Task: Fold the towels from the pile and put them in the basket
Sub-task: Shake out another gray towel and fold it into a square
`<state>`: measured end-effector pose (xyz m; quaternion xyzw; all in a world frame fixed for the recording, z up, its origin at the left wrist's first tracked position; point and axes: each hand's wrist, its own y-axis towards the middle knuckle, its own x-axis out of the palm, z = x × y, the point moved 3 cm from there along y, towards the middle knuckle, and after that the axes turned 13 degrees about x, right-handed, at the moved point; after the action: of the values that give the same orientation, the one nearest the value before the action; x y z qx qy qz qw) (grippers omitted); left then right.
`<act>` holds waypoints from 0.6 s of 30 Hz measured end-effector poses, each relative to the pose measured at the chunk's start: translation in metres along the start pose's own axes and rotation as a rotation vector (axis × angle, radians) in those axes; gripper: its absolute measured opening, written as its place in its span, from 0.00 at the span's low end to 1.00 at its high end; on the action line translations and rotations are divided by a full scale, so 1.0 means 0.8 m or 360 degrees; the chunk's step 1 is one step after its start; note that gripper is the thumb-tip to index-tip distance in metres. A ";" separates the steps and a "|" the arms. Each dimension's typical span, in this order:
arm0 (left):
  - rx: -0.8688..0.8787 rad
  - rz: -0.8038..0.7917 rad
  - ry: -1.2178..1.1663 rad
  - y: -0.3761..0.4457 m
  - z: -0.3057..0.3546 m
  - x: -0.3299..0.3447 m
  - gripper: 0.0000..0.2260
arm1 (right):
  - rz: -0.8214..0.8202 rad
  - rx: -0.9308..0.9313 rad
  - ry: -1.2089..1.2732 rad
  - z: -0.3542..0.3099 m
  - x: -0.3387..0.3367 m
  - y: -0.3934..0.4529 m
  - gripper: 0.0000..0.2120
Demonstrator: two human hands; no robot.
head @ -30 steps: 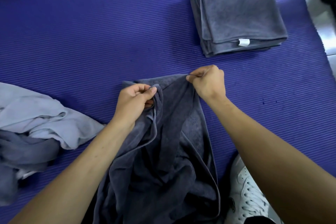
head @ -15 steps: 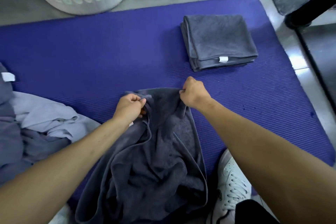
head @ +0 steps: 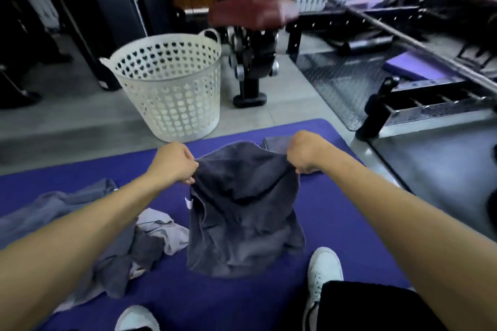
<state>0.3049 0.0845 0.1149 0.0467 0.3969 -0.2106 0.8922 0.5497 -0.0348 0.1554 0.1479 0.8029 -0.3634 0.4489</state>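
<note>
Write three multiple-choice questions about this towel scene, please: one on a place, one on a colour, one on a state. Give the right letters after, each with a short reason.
1. Where does the white basket stand?
A. On the grey floor beyond the mat
B. On the middle of the mat
C. On the person's lap

2. What colour is the mat?
A. Green
B. Purple-blue
C. Red

3. How is the dark grey towel held?
A. It lies flat, untouched
B. One hand holds it by the middle
C. Both hands hold its top edge and it hangs down

Answers:
1 A: the basket stands on the floor past the mat's far edge.
2 B: the ribbed surface under the towels is purple-blue.
3 C: the left hand and the right hand each grip an upper corner, and the cloth drapes below.
</note>
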 end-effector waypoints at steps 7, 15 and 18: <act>0.0336 0.0466 -0.0202 -0.075 0.036 -0.028 0.04 | 0.0574 -0.0063 0.0423 0.057 0.003 -0.069 0.03; 0.0219 0.0163 0.0085 -0.102 0.041 -0.017 0.05 | 0.0664 -0.0164 0.0377 0.071 0.002 -0.094 0.04; 0.0160 0.0171 -0.0101 -0.112 0.054 -0.008 0.05 | 0.0611 -0.0131 0.0310 0.068 0.006 -0.099 0.05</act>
<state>0.2935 -0.0058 0.1560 0.1061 0.3543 -0.1835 0.9108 0.5358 -0.1288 0.1691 0.3141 0.8137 -0.2220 0.4358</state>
